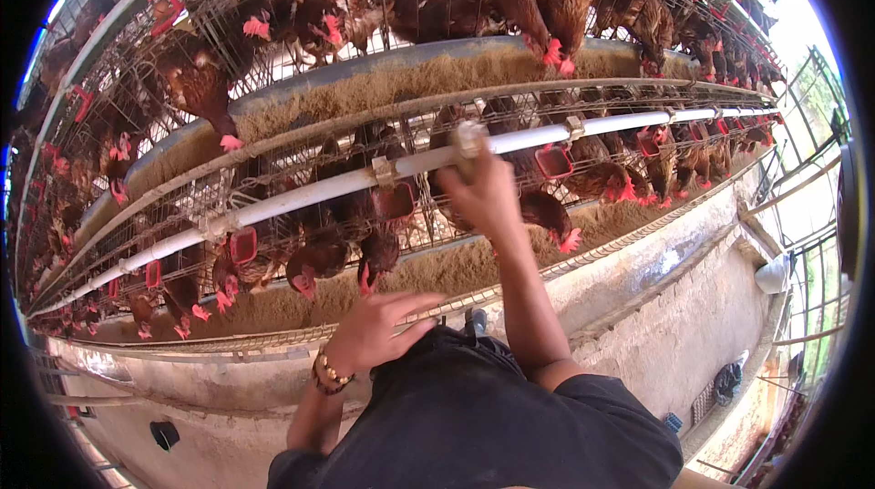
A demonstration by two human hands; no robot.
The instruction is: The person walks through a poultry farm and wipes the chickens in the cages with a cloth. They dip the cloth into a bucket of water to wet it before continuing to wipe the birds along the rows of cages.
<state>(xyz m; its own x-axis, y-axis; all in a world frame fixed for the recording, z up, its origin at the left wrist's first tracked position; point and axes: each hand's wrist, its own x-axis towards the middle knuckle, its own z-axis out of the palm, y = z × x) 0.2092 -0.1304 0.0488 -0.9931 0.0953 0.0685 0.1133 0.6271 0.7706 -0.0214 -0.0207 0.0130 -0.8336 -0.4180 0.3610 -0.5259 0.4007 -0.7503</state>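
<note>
My right hand [482, 195], blurred, reaches up to the white water pipe [294, 198] that runs along the cages. It grips a small pale, brownish wad [469, 139] against the pipe; blur hides whether this is a cloth or a sponge. The pipe looks greyer just left of that hand and whiter to its right. Low in front of my body, my left hand [383, 328] holds nothing, its fingers apart, near the lower feed trough's wire edge. Red drinker cups [554, 161] hang below the pipe, and metal clips [384, 172] sit around it.
Brown hens [321, 263] push their heads through the wire cages over the lower feed trough [437, 270]. An upper trough [383, 79] with feed runs behind the pipe. Below lies a concrete floor [670, 345], with a black container [164, 434] at left and a white bucket [774, 275] at right.
</note>
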